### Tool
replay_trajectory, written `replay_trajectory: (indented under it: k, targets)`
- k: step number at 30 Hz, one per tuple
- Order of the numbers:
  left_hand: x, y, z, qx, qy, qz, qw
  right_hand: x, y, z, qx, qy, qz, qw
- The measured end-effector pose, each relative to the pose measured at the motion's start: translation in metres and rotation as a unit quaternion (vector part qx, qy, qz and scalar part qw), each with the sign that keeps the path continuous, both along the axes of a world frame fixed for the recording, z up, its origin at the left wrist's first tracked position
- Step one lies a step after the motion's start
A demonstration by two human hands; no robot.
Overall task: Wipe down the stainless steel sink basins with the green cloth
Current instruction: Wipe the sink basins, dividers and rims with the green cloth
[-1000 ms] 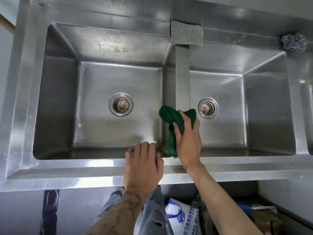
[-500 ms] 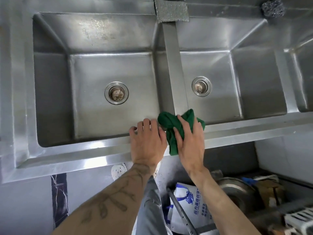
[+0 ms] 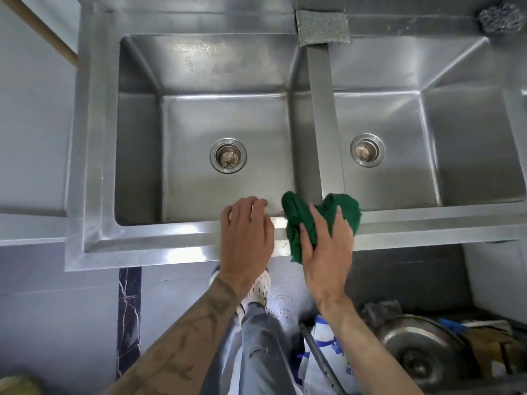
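Head view, looking down on a stainless steel double sink [image 3: 171,238]. We noted the right hand [image 3: 325,252] clasped over a bunched, dark green cloth [image 3: 296,215], fingers laid across it with fabric showing between them. The cloth sat at the near end of the flat steel divider [image 3: 322,109], on the sink's front rim, with one lobe over the corner of the left basin [image 3: 199,124] and the other over the corner of the right basin [image 3: 399,115]. The left hand [image 3: 245,235] rested on the front rim just beside the cloth, apart from the right hand, its fingers loosely bent over the inner edge of the left basin. Each basin had a round metal drain, left [image 3: 228,156] and right [image 3: 367,150]. A grey rectangular scouring pad [image 3: 323,27] lay at the divider's far end, and a ball of steel wool [image 3: 497,18] at the far right corner. Below the sink we saw a round metal pot [image 3: 422,346] and a white bag with blue print [image 3: 336,346].
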State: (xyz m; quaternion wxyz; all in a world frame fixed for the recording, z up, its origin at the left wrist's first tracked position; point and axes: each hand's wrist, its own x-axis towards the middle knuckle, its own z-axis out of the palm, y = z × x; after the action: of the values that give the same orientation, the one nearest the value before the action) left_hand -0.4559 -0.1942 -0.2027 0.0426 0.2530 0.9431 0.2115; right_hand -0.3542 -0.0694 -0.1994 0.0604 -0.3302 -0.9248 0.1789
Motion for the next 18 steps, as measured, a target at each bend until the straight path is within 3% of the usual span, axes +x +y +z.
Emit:
replay_trajectory:
  k: [3,6,13,18]
  targets:
    - [-0.014,-0.065,-0.001,-0.061,0.027,0.076,0.995,-0.033,-0.076,-0.003,-0.027,0.007,0.11,0.994]
    - [-0.03,-0.117,0.0,-0.099,0.043,0.12,0.987,-0.047,-0.084,-0.001,-0.006,0.013,0.194,0.981]
    - [-0.04,-0.13,-0.016,-0.1,0.068,0.12,0.985,-0.031,-0.057,0.0,-0.004,0.002,0.079,0.997]
    - [-0.043,-0.137,-0.024,-0.084,0.087,0.113,0.986,-0.067,-0.126,-0.002,0.008,0.01,0.181,0.983]
